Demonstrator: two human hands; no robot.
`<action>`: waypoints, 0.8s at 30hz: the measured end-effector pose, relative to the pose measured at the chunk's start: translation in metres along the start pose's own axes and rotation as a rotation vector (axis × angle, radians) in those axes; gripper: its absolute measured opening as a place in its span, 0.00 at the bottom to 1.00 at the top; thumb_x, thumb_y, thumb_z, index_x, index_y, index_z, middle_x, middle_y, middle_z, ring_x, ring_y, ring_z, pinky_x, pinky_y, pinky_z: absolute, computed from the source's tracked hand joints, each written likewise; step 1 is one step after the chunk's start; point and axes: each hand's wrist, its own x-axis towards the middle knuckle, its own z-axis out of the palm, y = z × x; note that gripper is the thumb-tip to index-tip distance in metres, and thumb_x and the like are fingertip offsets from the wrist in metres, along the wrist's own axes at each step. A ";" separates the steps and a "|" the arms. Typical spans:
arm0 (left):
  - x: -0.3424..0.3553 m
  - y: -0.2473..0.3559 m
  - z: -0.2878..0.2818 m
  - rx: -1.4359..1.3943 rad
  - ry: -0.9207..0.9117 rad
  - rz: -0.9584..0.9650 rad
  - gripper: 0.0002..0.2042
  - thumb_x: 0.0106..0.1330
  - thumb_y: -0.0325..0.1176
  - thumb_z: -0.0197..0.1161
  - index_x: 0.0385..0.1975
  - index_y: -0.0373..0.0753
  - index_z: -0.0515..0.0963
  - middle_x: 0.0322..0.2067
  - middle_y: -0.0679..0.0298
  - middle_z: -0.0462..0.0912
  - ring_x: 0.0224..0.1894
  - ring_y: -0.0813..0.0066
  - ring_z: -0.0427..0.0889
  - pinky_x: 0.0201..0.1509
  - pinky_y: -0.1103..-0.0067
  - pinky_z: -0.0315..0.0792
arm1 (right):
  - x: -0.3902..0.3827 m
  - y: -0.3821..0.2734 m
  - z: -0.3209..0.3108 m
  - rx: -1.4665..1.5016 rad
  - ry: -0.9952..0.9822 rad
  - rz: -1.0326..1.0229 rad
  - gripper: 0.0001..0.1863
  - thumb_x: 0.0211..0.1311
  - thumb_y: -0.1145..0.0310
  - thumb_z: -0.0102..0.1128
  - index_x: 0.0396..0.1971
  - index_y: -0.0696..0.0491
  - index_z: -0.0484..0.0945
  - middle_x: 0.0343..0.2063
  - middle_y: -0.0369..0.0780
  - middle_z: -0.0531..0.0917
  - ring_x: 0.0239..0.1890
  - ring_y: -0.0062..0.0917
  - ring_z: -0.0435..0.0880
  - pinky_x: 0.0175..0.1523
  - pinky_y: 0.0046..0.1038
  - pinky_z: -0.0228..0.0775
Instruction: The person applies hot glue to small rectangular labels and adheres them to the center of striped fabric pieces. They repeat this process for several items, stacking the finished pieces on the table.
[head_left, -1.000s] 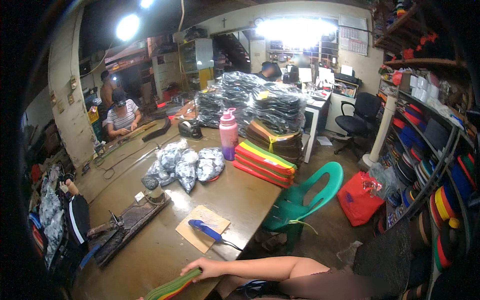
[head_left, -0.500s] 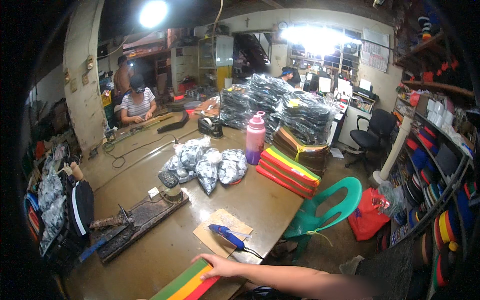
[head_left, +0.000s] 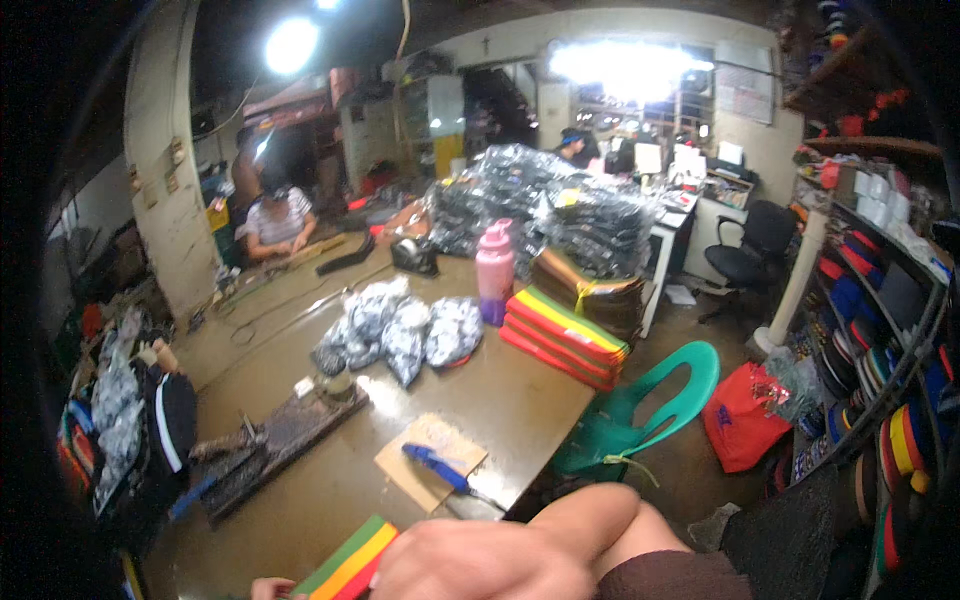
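A flat striped piece (head_left: 350, 568) in green, yellow and red lies at the near table edge, cut off by the bottom of the picture. At its left edge my left hand (head_left: 272, 588) shows only a few curled fingers, closed on it. My right hand (head_left: 480, 560) looms large and blurred over its right end, the back of the hand up. The fingers of that hand are hidden. Just beyond lies a blue glue gun (head_left: 437, 466) on a piece of tan cardboard (head_left: 408, 480). A stack of matching striped pieces (head_left: 560, 345) sits at the table's right edge.
Clear bags with grey-white contents (head_left: 405, 340) and a pink-purple bottle (head_left: 495, 265) stand mid-table. A dark board (head_left: 290, 440) lies to the left. A green chair (head_left: 650, 410) adjoins the right edge. Plastic-wrapped piles (head_left: 590, 215) rise behind. A person (head_left: 278, 220) works at the far left.
My right hand has come nearer and now covers the striped piece's right end. My left hand's fingers have appeared at its left edge. The whole view has shifted slightly.
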 end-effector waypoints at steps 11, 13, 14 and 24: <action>-0.075 0.001 0.055 -0.328 -1.741 -0.050 0.22 0.51 0.36 0.67 0.47 0.35 0.78 0.40 0.54 0.84 0.40 0.64 0.82 0.44 0.69 0.76 | 0.024 -0.055 0.005 -0.039 -0.022 -0.074 0.06 0.56 0.76 0.65 0.33 0.61 0.84 0.34 0.43 0.84 0.36 0.30 0.83 0.49 0.34 0.72; -0.070 -0.006 0.064 -0.354 -1.739 -0.093 0.22 0.52 0.35 0.67 0.47 0.35 0.77 0.40 0.54 0.83 0.41 0.64 0.82 0.45 0.69 0.76 | 0.018 -0.052 0.016 0.040 0.117 -0.008 0.08 0.62 0.77 0.60 0.38 0.63 0.84 0.36 0.42 0.83 0.38 0.31 0.82 0.50 0.36 0.71; -0.069 -0.009 0.067 -0.375 -1.735 -0.107 0.21 0.53 0.35 0.66 0.47 0.35 0.77 0.41 0.55 0.83 0.42 0.64 0.82 0.45 0.69 0.76 | 0.017 -0.050 0.014 0.106 0.075 -0.004 0.08 0.62 0.76 0.59 0.38 0.63 0.84 0.36 0.42 0.83 0.38 0.31 0.82 0.50 0.36 0.71; -0.107 -0.075 0.098 -0.586 -1.763 -0.227 0.18 0.61 0.32 0.65 0.49 0.34 0.75 0.45 0.58 0.81 0.46 0.67 0.79 0.49 0.70 0.75 | -0.006 0.004 0.006 0.907 0.105 0.383 0.08 0.64 0.73 0.54 0.34 0.58 0.82 0.35 0.45 0.81 0.41 0.36 0.80 0.48 0.34 0.71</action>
